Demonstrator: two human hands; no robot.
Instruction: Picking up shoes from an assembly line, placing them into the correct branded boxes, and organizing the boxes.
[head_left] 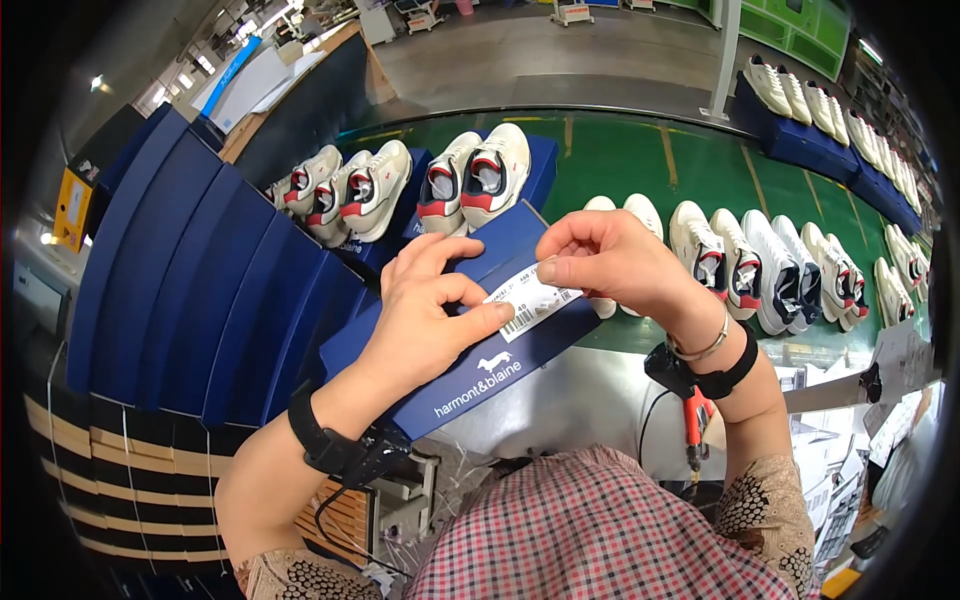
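Observation:
A dark blue shoebox (412,408) with a pale printed logo is tilted in front of me. My left hand (420,315) holds it, fingers spread over its top and thumb pressed on a white label. That printed label (524,322) lies across the box's near side. At the label's right end, my right hand (620,262) pinches its corner between thumb and forefinger. Whether the label is fully stuck down there cannot be seen.
Stacked blue boxes (200,270) rise at my left. White sneakers with red heels (497,175) sit on blue boxes beyond my hands. More sneakers (735,255) line the green conveyor (620,150). A red-handled tool (693,430) hangs near my right forearm; papers (825,480) lie at right.

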